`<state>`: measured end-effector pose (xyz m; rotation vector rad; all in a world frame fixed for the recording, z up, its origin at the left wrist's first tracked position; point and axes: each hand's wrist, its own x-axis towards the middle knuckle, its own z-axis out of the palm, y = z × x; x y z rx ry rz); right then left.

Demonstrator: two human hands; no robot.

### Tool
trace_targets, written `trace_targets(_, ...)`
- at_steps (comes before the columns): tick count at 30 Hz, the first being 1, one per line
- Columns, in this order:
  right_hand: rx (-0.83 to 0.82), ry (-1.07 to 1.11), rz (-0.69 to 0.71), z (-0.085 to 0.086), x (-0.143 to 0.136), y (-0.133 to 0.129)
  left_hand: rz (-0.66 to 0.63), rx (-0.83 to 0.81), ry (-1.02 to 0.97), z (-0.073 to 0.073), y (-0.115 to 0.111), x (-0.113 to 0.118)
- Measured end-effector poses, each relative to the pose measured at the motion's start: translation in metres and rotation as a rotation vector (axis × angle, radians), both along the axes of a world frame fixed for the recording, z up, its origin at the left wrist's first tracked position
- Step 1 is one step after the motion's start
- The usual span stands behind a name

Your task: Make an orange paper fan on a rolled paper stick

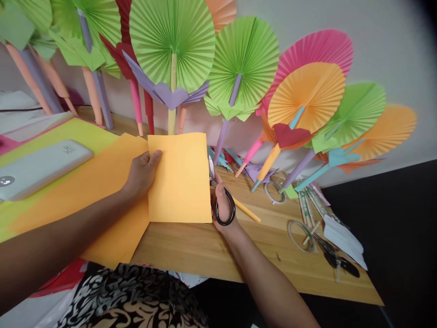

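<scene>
A light orange sheet of paper (180, 177) is held up over the table. My left hand (142, 171) pinches its left edge, thumb on the front and fingers hidden behind. At the paper's right edge, my right hand (223, 205) is closed round a pair of scissors (226, 214) with black handle loops. The scissor blades point up beside that edge, partly hidden by the paper. Below my left arm lie larger orange sheets (112, 182) on top of yellow-green paper (99, 132).
Pleated paper fans (172, 36) on rolled-paper handles lean against the wall. A white power bank (48, 168) rests on the sheets at left. Tape rolls (301, 236), a second pair of scissors (336, 259) and a rolled orange tube (247, 209) lie on the wooden table (191, 250).
</scene>
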<state>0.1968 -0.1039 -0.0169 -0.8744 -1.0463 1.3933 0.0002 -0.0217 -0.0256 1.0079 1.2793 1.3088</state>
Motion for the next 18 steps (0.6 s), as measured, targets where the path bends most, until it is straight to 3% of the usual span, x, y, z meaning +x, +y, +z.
trace_targets(11, -0.094, 0.019, -0.011, 0.0052, -0.0022, -0.0021, -0.003, 0.027, 0.009, -0.0044, 0.0009, -0.0006)
trace_targets(18, -0.056, 0.027, 0.006, 0.0009, -0.0020, -0.0003, -0.004, 0.031, 0.001, -0.0025, -0.0003, -0.0005)
